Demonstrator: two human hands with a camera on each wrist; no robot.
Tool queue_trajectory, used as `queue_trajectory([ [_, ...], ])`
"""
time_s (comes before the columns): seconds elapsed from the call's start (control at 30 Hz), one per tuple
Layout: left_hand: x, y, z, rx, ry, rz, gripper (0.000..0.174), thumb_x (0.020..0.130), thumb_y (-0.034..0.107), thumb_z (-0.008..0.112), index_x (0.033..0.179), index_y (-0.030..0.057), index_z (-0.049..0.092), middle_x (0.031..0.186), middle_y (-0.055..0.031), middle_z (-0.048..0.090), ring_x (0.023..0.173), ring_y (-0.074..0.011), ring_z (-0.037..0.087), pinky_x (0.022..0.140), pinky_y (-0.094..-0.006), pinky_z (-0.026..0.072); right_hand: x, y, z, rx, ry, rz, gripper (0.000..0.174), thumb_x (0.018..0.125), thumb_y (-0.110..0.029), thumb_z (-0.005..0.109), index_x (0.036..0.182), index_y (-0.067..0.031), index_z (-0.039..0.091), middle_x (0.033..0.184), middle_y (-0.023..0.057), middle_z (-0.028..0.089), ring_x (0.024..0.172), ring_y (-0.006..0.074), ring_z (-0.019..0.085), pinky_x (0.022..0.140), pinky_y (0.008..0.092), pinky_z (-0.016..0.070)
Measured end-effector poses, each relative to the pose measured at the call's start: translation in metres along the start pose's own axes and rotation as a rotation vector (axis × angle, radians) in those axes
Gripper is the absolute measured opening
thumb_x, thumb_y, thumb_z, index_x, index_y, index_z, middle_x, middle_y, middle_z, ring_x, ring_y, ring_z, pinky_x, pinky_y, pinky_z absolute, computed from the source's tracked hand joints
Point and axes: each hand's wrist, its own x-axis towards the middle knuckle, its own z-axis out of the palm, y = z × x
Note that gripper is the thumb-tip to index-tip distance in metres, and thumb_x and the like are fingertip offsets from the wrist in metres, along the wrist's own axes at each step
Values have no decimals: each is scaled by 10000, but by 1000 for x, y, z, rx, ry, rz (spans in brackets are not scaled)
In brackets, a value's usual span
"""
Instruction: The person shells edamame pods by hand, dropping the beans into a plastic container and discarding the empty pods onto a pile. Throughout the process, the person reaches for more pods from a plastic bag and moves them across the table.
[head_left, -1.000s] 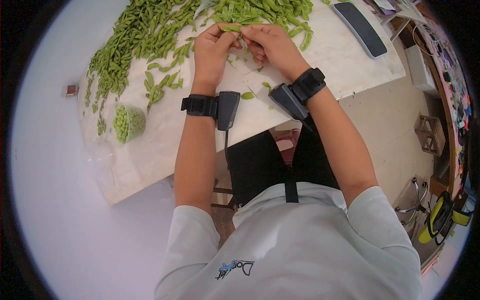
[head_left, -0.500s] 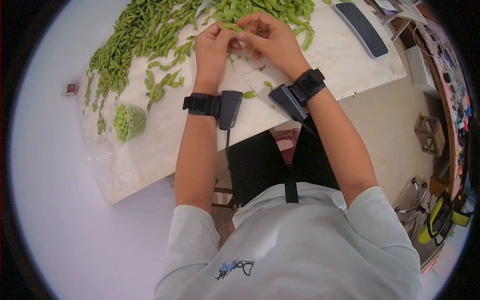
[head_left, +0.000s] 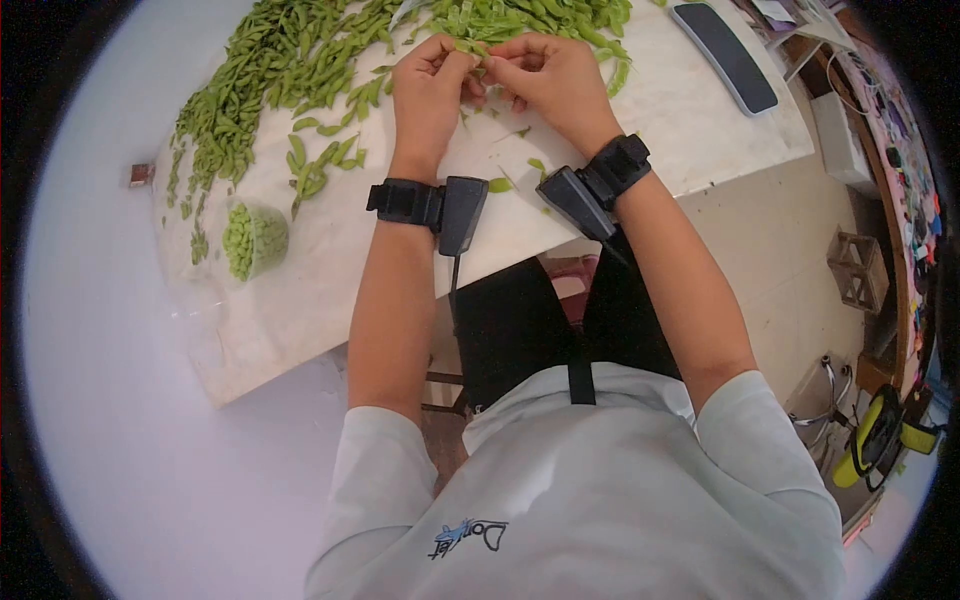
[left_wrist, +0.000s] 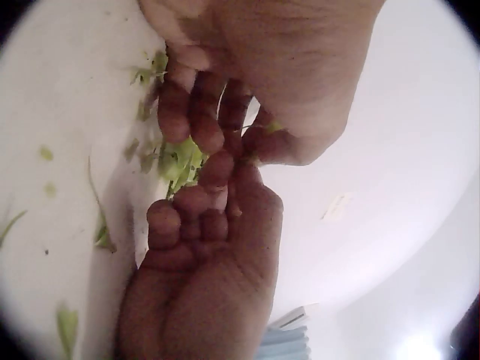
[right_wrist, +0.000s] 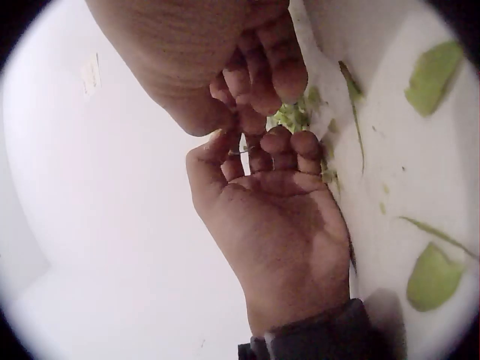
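A green soybean pod point(head_left: 468, 47) is held between the two hands near the far side of the table. My left hand point(head_left: 430, 100) pinches it between thumb and forefinger. Pressed close from the other side, my right hand point(head_left: 565, 88) grips the pod's near end with thumb and fingertips. In the left wrist view the left hand point(left_wrist: 277, 67) comes down from above and the right hand point(left_wrist: 214, 292) lies below, fingertips meeting. Most of the pod is hidden behind fingers in both wrist views.
A large heap of pods point(head_left: 245, 120) covers the table's far left, with opened green pods point(head_left: 560, 15) behind the hands. A clear cup of shelled beans point(head_left: 255, 240) stands at left. A phone point(head_left: 728, 60) lies at right. Scraps point(right_wrist: 435, 277) dot the white table point(head_left: 530, 225).
The right hand's forefinger rose off the pod half a second ago and has come back down to it. Both hands stay together in nearly the same place.
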Motion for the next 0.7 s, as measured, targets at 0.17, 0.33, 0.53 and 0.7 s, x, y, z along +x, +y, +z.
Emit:
queue_trajectory([
  [0.17,-4,6,3,115,18,14,82,815,42,559,757,-5,595,646,-44,602,511,-89,553,472,-225,444,0,-2,0,-45,-1,26,253,780,-202,691,837,43,662,630,54,638,511,73,584,481,217,473],
  [0.33,-4,4,4,161,9,46,75,810,39,564,763,-4,602,640,-32,594,519,-83,557,475,-215,430,-3,-8,-1,-28,-21,50,230,757,-188,687,801,36,656,613,46,630,497,73,580,468,216,472],
  [0.53,-4,2,3,134,11,41,64,817,38,556,819,-9,600,622,-30,583,512,-86,548,472,-212,415,-2,-5,-1,10,-41,46,190,780,-160,654,782,30,649,607,51,627,496,81,582,473,221,476],
  [0.7,-6,10,13,144,81,130,87,789,24,583,872,16,610,774,-7,574,574,-80,524,483,-213,409,0,-3,0,101,-37,78,178,820,-141,607,783,30,639,615,57,627,501,98,585,478,236,481],
])
